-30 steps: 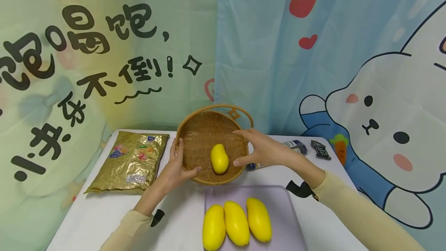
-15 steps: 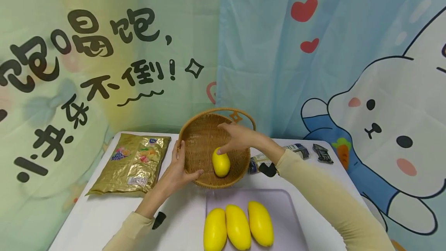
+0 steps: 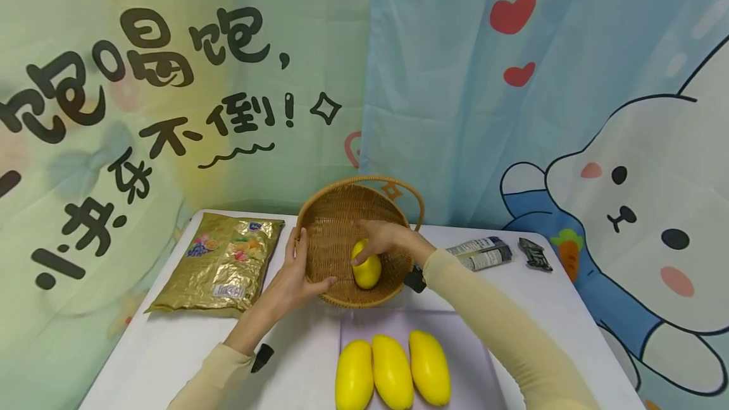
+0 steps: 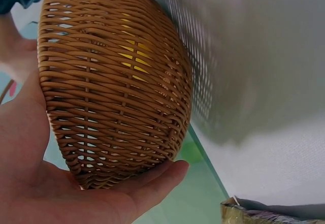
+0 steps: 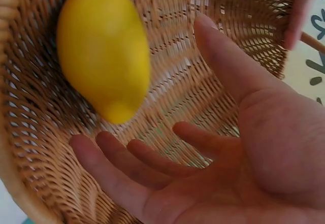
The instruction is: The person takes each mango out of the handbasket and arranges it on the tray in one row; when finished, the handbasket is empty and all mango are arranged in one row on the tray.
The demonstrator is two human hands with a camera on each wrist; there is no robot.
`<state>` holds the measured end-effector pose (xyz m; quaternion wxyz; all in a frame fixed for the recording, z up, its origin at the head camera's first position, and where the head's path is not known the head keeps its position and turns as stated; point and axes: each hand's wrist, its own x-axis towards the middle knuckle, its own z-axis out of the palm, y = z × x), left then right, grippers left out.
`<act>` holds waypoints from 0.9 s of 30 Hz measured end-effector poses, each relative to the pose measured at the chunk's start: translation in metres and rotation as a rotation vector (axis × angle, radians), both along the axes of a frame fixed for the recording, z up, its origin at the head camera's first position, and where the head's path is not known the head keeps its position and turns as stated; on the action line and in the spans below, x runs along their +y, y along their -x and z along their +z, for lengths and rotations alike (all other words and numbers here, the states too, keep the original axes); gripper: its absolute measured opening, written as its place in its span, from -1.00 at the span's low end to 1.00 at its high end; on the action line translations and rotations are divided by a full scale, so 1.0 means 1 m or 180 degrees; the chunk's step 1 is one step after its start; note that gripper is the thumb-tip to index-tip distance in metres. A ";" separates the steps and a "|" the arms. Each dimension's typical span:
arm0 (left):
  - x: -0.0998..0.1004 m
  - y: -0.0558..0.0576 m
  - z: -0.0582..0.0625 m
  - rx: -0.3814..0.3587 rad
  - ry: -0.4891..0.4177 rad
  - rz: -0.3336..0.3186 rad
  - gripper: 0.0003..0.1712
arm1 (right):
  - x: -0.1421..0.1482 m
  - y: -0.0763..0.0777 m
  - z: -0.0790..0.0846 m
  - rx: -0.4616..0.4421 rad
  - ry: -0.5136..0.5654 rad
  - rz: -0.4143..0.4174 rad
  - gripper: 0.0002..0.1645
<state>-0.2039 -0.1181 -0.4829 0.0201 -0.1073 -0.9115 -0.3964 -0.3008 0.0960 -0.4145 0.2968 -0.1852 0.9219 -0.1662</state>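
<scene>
A brown wicker basket (image 3: 330,226) is tipped toward me, its open mouth facing the head camera. My left hand (image 3: 293,280) grips its left side, and the left wrist view shows the fingers along the woven outside (image 4: 111,82). Inside lies one yellow mango (image 3: 367,274). Reaching into the basket from the right, my right hand (image 3: 390,237) overlaps the mango's upper part in the head view. In the right wrist view its fingers (image 5: 122,181) are spread and hold nothing, a short gap from the mango's tip (image 5: 117,109).
Three more yellow mangoes (image 3: 392,372) lie side by side on a pale purple tray (image 3: 478,359) in front of the basket. A gold foil bag (image 3: 222,264) is at the left. Plastic-wrapped packs (image 3: 484,255) and a small black packet (image 3: 535,255) lie at the right, before a printed curtain (image 3: 433,112).
My right hand has moved left and down from the basket's right rim to the mango inside. The left hand keeps its grip on the basket.
</scene>
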 end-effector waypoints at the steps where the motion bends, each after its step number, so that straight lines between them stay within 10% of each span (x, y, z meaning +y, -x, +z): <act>1: 0.000 0.000 0.000 0.0005 -0.0003 0.0000 0.34 | 0.000 0.000 -0.003 -0.0046 0.0018 -0.0045 0.25; 27: 0.000 0.001 -0.001 0.0026 -0.0006 0.0020 0.35 | -0.014 -0.003 -0.029 0.0369 -0.0545 0.0092 0.15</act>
